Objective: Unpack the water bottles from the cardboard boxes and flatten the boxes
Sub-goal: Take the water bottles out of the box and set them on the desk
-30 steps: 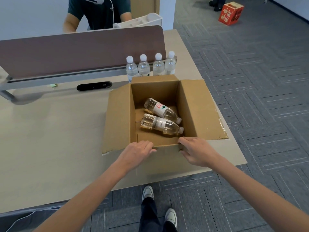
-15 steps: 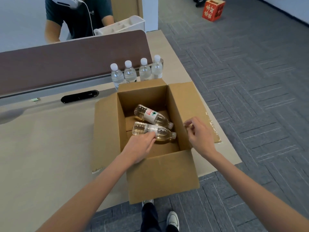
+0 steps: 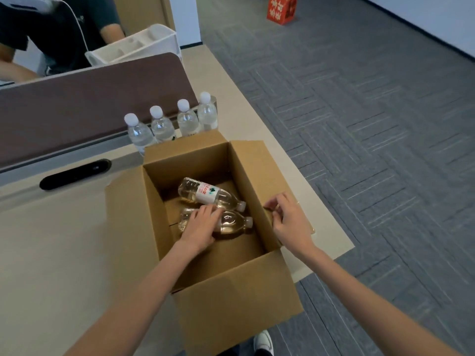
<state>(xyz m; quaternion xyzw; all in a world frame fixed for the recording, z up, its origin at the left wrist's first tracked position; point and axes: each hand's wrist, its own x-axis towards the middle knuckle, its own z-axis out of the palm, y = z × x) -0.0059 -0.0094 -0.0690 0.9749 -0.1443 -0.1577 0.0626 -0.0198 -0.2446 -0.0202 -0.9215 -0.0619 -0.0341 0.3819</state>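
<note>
An open cardboard box (image 3: 231,301) stands on the desk with its flaps folded out. Two water bottles lie on their sides inside. My left hand (image 3: 200,224) is down in the box, its fingers wrapped over the nearer bottle (image 3: 231,222). The farther bottle (image 3: 208,194), with a white and red label, lies just behind it, untouched. My right hand (image 3: 288,219) grips the top edge of the box's right wall. Several more bottles (image 3: 164,127) stand upright in a row behind the box.
A brown desk divider (image 3: 90,98) runs behind the standing bottles, with a black slot (image 3: 74,173) in the desk (image 3: 51,253) below it. A person (image 3: 59,29) sits beyond it beside a white tray (image 3: 133,47). The desk's right edge lies close to the box. A red box (image 3: 281,9) stands on the carpet.
Both hands left the box's near flap. My left hand reached inside and closed over the nearer bottle; my right hand moved to the right wall's edge. The near flap dropped down.
</note>
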